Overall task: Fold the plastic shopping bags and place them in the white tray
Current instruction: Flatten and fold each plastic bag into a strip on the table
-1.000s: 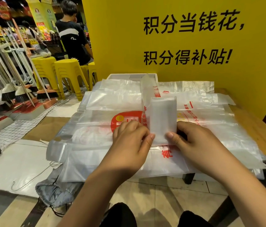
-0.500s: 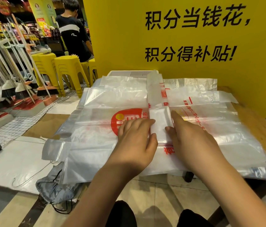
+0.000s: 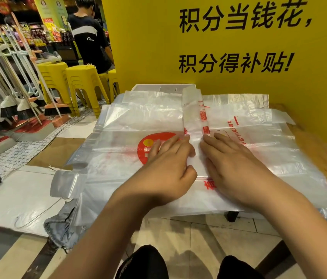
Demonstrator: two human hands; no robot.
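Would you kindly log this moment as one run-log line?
step: flattening fold | left hand: pressing folded bag strip | right hand: pressing strip | white tray: behind pile, bag not yet placed

hands: 2 | white tray: 1 | yellow stools: 3 | bag pile: 1

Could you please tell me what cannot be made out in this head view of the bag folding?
- White tray: only its near rim shows; the bag pile covers the rest, so its contents are hidden.
- Folded strip: its near end lies under the left hand and right hand.
- Table: mostly covered by the pile.
- Red print on the strip: too small to read.
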